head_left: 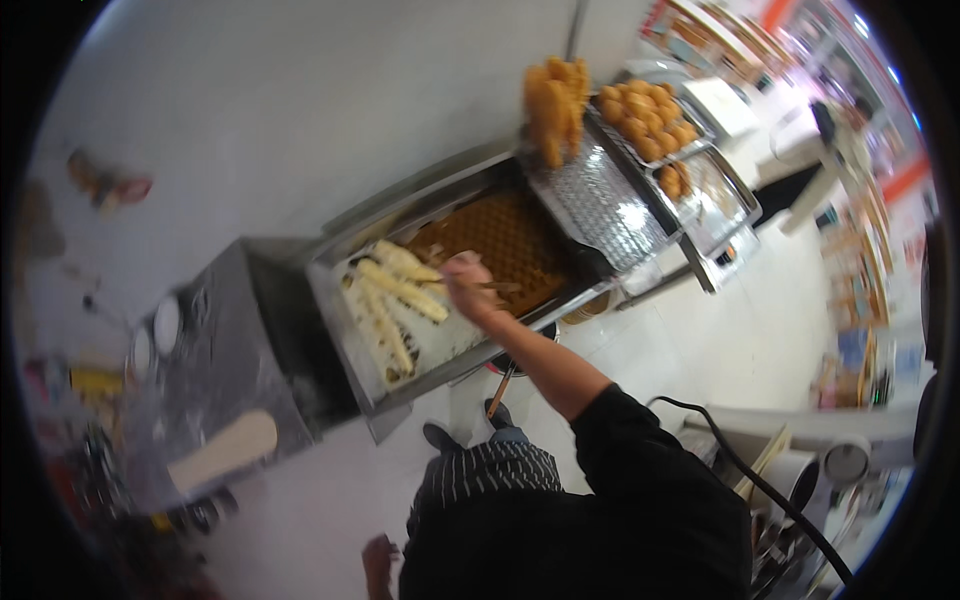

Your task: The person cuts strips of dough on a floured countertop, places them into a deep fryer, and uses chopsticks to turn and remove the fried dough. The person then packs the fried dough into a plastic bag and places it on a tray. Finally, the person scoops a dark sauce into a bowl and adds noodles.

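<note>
My right hand (pixel 468 280) is closed around long thin chopsticks (pixel 502 287), reaching over the fryer (pixel 364 396) full of hot-looking oil. Beside the hand, several long pale dough sticks (pixel 402 291) float in white foam at the fryer's left part. The chopsticks' left end reaches toward the nearest dough sticks. Brown oil (pixel 500 240) fills the right part, with a grid pattern showing through. Low by my side hangs my left hand (pixel 380 558), its fingers loosely bent and slightly apart, with nothing seen in it.
Left of the fryer, a floured metal worktop (pixel 215 375) bears a flat dough strip (pixel 228 450) and white bowls (pixel 167 322). To the right, fried dough sticks (pixel 556 105) stand by a foil-like draining tray (pixel 600 205); round fried balls (pixel 648 118) fill another tray. A person (pixel 835 150) stands farther off.
</note>
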### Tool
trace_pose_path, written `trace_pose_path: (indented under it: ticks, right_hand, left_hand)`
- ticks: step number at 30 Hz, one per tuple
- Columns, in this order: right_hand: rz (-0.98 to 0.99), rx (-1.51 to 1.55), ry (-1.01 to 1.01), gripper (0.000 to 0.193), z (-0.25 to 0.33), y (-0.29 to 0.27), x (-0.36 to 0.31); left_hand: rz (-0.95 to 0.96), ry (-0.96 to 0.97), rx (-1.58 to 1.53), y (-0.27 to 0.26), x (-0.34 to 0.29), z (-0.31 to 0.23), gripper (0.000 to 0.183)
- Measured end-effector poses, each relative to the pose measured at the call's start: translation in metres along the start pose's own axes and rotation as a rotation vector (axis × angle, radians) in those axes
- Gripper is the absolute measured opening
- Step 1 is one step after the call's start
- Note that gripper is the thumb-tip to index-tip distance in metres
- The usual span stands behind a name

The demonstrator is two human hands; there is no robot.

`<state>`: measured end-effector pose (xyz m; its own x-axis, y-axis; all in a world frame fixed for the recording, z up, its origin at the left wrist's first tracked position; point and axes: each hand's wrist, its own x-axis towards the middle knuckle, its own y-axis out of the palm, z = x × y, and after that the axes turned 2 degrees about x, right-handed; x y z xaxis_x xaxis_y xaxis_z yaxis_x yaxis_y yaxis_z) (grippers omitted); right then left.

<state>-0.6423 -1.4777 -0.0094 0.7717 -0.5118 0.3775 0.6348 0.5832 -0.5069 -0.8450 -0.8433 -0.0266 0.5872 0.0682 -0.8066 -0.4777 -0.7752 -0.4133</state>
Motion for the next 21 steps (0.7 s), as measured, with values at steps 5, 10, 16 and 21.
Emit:
trace_pose_path:
  ticks: [5, 10, 16, 21]
  right_hand:
    - [-0.057, 0.063, 0.063, 0.011, -0.023, 0.037, 0.014]
    - [-0.483, 0.708, 0.730, 0.021, -0.058, 0.013, 0.021]
    - [-0.299, 0.516, 0.443, 0.022, -0.037, -0.022, -0.006]
    - [-0.170, 0.120, 0.083, 0.020, 0.002, 0.014, -0.032]
  left_hand:
    - [0.073, -0.031, 0.140, -0.014, -0.003, -0.002, 0.034]
    - [0.114, -0.046, 0.246, -0.038, -0.005, 0.037, 0.034]
    - [0.087, 0.020, 0.249, -0.049, 0.016, 0.038, 0.035]
    - [0.026, -0.089, -0.092, -0.015, 0.035, -0.031, 0.039]
